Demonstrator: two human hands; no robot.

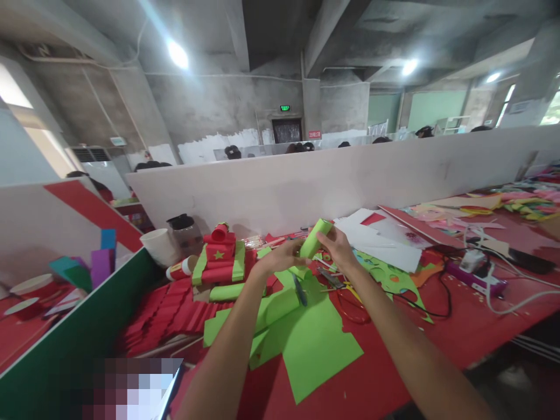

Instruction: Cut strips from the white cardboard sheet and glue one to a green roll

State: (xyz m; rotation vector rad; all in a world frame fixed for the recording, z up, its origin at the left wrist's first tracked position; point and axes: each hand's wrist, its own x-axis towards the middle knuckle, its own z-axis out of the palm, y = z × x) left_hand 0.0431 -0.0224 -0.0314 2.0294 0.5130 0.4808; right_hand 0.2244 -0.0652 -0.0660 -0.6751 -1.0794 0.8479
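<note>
A bright green rolled tube point(315, 238), of paper or foam sheet, is held tilted above the table between both hands. My right hand point(339, 245) grips its upper right side with bent fingers. At its lower left end, my left hand point(286, 256) has its fingers closed around the edge. Under the hands lie flat green sheets point(321, 338), some partly curled, with dark-bladed scissors point(300, 290) on them. Pliers point(331, 279) rest just below my right hand. Left of my left hand is a red and green craft model point(219, 256) with a star.
Red folded strips point(175, 315) are piled at left beside a green divider point(87, 344). White sheets point(380, 239), a cut-out green sheet point(385, 277) and a purple power strip point(476, 280) with cables lie to the right. A white partition point(328, 181) runs behind; people's heads show beyond it.
</note>
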